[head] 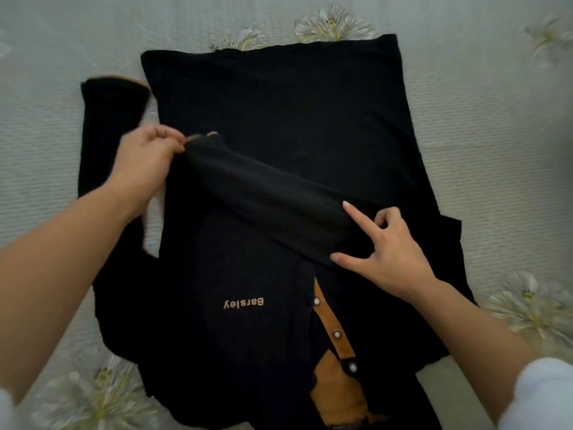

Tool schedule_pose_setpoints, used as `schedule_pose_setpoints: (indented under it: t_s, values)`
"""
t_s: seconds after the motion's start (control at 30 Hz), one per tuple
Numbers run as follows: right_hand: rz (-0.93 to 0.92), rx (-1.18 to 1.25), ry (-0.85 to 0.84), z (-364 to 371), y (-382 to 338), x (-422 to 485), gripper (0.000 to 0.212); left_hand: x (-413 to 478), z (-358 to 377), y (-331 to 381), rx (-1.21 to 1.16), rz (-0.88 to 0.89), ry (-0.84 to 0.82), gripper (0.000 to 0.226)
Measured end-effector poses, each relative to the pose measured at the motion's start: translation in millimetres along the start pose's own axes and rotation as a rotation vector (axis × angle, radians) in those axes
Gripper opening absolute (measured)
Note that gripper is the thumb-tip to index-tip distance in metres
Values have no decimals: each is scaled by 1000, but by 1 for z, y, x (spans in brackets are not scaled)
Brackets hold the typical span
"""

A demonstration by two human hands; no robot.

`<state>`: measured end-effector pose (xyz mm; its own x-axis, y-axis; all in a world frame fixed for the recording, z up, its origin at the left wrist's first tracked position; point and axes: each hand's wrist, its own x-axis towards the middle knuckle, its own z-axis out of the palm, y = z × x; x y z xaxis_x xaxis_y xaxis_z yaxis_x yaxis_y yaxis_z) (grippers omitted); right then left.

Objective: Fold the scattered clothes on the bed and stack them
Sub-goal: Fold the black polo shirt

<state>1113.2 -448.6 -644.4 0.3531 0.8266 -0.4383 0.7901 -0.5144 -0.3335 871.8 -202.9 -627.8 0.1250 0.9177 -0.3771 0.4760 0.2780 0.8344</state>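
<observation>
Nearest the head camera, the collar end of one black shirt (279,125) lies flat on the bed (496,125). One sleeve (266,197) is being folded across its body: the left hand (145,166) has its grip clamped on the cuff, while the right hand (387,243) rests with fingers spread, grip apart, near the shoulder. Next, I judge, lay this sleeve flat, then fold in the second sleeve (108,125). Count: one shirt, two sleeves, two hands.

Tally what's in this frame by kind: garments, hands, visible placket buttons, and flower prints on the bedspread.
Garments: 1, a black shirt
Hands: 2, left hand pinching the sleeve cuff, right hand resting on the sleeve
Placket buttons: 3, first
Flower prints: 6 at least partly in view, one at
Total: 12
</observation>
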Motion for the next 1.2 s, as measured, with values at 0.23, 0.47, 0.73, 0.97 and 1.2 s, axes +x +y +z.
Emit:
schedule_pose_setpoints:
  t_s: [0.23,0.47,0.73,0.97,1.2]
  values:
    - [29,43,51,-5,-11,5,66,19,6,-6,213,-35,-96,44]
    - [163,206,260,-4,-27,42,21,30,19,20,-46,71,-249,32]
    - [259,222,422,7,-38,42,37,52,20,9,75,157,-59,44]
    - [-33,-154,154,34,-57,33,58,22,4,-44,924,493,-204,47]
    - [-199,-127,134,51,-106,11,63,-16,-69,-82,645,143,334,57]
